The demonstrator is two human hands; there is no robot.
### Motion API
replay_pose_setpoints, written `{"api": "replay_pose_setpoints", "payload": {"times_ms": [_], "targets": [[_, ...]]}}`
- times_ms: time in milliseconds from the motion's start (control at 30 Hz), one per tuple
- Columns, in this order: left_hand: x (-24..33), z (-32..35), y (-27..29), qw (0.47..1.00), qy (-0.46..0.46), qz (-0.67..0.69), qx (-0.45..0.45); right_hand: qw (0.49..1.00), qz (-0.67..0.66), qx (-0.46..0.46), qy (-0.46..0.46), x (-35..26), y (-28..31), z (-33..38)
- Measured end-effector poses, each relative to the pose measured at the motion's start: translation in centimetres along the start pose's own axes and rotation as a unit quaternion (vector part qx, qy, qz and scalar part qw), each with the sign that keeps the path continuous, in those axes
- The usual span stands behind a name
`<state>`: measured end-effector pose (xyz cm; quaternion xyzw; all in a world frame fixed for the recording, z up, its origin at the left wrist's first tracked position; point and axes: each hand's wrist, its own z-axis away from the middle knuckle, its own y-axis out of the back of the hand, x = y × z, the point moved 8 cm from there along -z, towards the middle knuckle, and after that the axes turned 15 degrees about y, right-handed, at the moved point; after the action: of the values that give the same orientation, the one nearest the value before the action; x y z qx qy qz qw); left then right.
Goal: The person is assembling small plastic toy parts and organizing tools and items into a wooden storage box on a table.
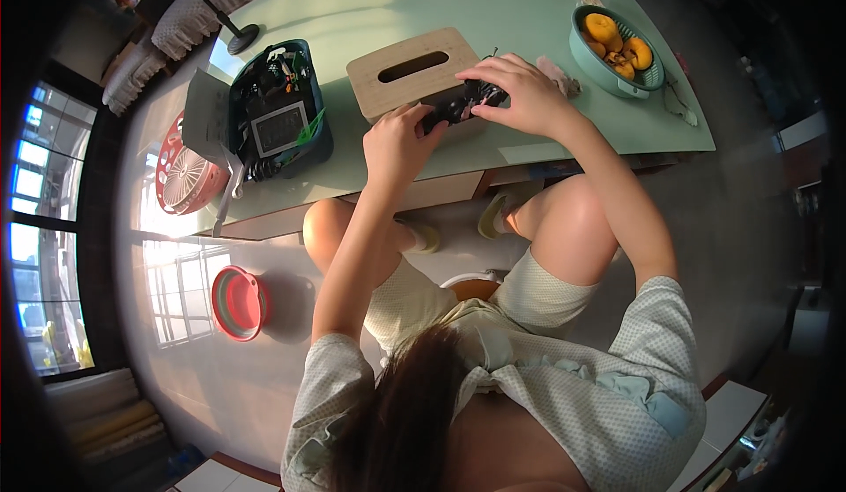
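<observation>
Both of my hands hold a small black bundle, lumpy and perhaps a coiled cable, over the table's near side. My left hand grips its left end, fingers bent round it. My right hand pinches the other end between thumb and fingers, with a thin dark end sticking up beyond. Just behind the bundle, a wooden tissue box with a dark slot on top stands on the pale green table. My fingers hide part of the bundle, so its exact kind is unclear.
On the left stand a dark basket of electronic parts, a grey panel, a pink slatted basket and a black stand. A green colander of orange fruit sits at right. A red basin rests on the floor.
</observation>
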<state>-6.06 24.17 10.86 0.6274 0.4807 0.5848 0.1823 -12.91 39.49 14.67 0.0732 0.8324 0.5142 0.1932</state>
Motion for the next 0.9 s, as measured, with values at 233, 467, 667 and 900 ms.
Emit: {"api": "replay_pose_setpoints", "payload": {"times_ms": [233,467,667,900], "targets": [[-0.3,-0.9,0.2,1.0,-0.005,0.023,-0.014,0.994,-0.039,-0.092,0.049,1.7,-0.1,-2.2],[0.4,-4.3,-1.3,0.999,0.002,0.035,-0.027,0.993,-0.008,-0.093,0.067,5.2,0.9,-2.6],[1.3,-8.4,-3.3,0.999,0.002,0.045,-0.017,0.996,0.048,-0.075,0.004,8.5,1.8,-3.3],[1.2,-10.0,-2.0,0.995,0.072,0.074,-0.017,0.996,-0.018,0.067,-0.061,10.6,3.1,-2.7]]}}
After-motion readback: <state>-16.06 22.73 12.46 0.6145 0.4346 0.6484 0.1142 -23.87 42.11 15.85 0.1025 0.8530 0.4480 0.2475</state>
